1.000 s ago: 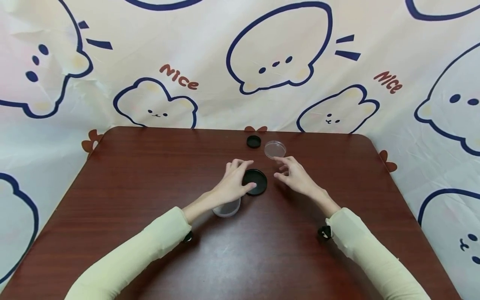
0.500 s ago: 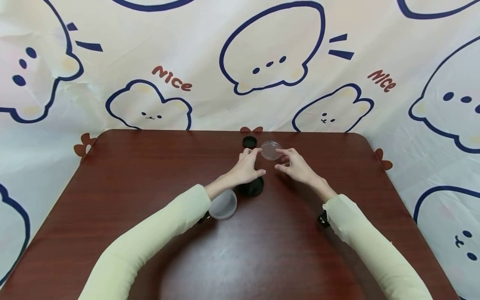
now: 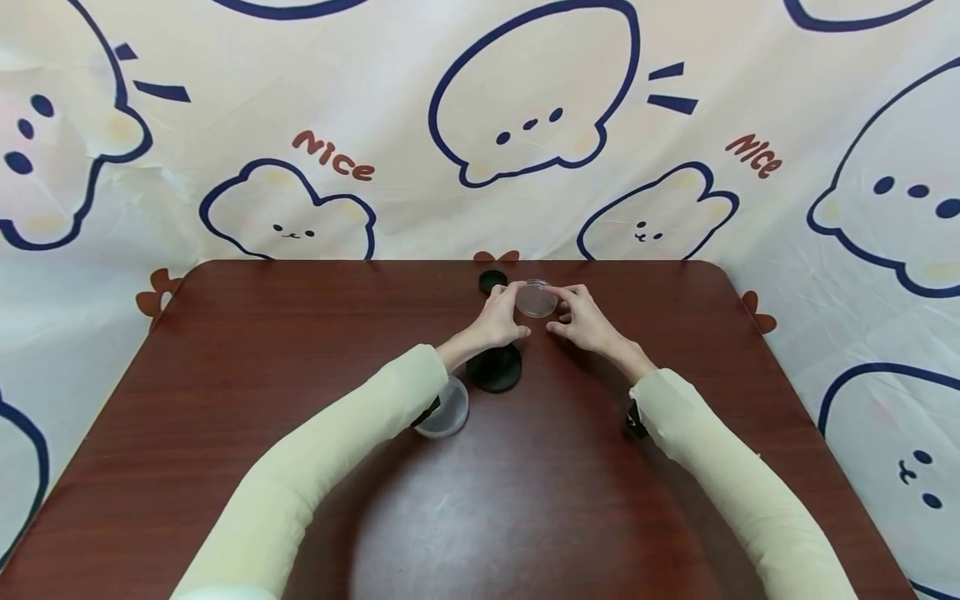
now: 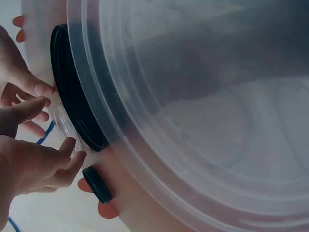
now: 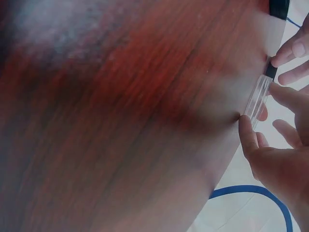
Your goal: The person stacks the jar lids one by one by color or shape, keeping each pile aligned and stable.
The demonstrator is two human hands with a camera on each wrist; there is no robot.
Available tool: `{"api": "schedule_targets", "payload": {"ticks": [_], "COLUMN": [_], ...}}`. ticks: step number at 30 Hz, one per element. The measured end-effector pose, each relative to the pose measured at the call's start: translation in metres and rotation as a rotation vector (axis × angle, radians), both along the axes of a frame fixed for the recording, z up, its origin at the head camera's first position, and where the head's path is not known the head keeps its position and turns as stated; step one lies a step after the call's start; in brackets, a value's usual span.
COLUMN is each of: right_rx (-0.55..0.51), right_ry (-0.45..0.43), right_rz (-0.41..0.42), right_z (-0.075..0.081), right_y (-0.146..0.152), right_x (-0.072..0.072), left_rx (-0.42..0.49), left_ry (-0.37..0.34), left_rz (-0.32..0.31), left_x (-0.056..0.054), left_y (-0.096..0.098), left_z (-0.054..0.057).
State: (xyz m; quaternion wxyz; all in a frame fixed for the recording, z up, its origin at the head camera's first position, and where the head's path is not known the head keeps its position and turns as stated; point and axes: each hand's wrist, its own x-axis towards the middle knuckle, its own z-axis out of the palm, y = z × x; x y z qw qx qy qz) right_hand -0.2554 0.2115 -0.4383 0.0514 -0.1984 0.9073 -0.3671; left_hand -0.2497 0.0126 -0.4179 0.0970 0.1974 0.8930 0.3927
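Observation:
A clear round shallow dish [image 3: 536, 302] lies near the table's far edge, between the two hands. My left hand [image 3: 495, 323] is at its left side, thumb and fingers spread. On the opposite side my right hand [image 3: 588, 323] has its index fingertip at the dish's rim. In the right wrist view the right thumb and index finger stand on either side of the dish [image 5: 257, 100]; whether they press it I cannot tell. Behind the left hand sits a small black round lid [image 3: 492, 281]. A larger black round lid [image 3: 495, 372] lies just below that hand.
Nearer me, a translucent round lid [image 3: 447, 410] lies partly under the left sleeve [image 3: 352, 425]; it fills much of the left wrist view. The brown wooden table [image 3: 555, 500] ends at a patterned cloth [image 3: 420, 100] behind.
My left hand has moved forward and right, from over the larger black lid to the clear dish. My right hand has shifted slightly forward. The view has drifted a little.

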Motion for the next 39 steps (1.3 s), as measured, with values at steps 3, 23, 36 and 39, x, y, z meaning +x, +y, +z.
{"api": "schedule_targets", "payload": {"ticks": [3, 23, 36, 39], "right_rx": [0.008, 0.071, 0.085, 0.091], "right_ry": [0.002, -0.106, -0.119, -0.108], "right_rz": [-0.023, -0.031, -0.030, -0.034], "right_z": [-0.002, 0.002, 0.005, 0.005], "right_y": [-0.003, -0.012, 0.000, 0.000], "right_x": [-0.004, -0.031, -0.035, -0.037], "left_rx": [-0.005, -0.145, -0.292, -0.279], "left_ry": [0.007, -0.040, -0.009, 0.014], "left_rz": [0.010, 0.071, 0.072, 0.069], "left_x": [-0.005, -0.024, -0.036, -0.038], "left_y": [0.002, 0.012, 0.031, 0.031], "left_z": [-0.003, -0.006, -0.004, -0.005]}}
